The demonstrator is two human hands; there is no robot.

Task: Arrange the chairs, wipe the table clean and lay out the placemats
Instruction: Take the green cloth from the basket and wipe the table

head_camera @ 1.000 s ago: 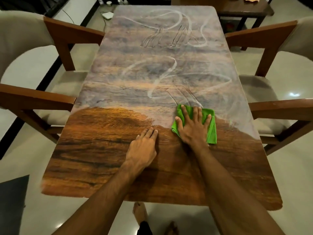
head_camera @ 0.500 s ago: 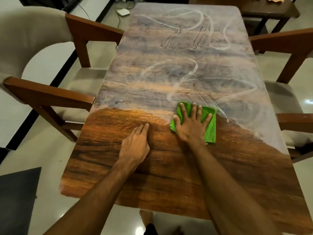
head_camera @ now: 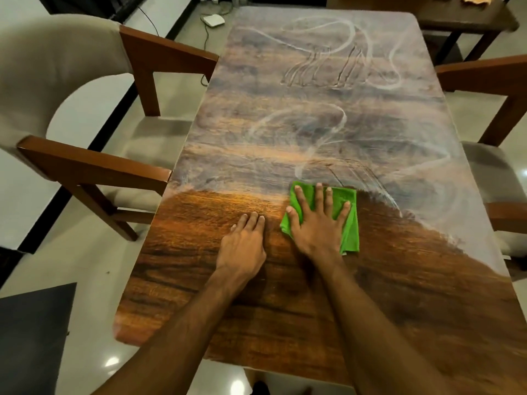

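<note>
Partly wiped desk, green cloth at the edge of the dust

Right now the right hand [head_camera: 319, 223] lies flat on a folded green cloth [head_camera: 351, 232], fingers straight and spread wide, palm pressing it onto the wooden desk [head_camera: 285, 323]. The cloth sits right of the desk's middle, exactly where the bare brown wood of the near part meets the greyish dust film [head_camera: 328, 124] that covers the far part. Pale swirls and finger streaks run through that film, and its near edge slants back toward the right side of the desk.

Just beside the cloth, but not touching it, the left hand [head_camera: 245, 243] rests palm down on the bare wood with its fingers straight and close together; it holds nothing.

An upholstered chair with wooden arms [head_camera: 57, 81] stands at the left side of the desk, its arms reaching the desk's edge. Another chair [head_camera: 490, 172] stands at the right side, only partly in view. Beyond the far right corner is a dark side table [head_camera: 467, 15], and a small white device [head_camera: 212, 20] with a cable lies on the floor past the far left corner
</note>
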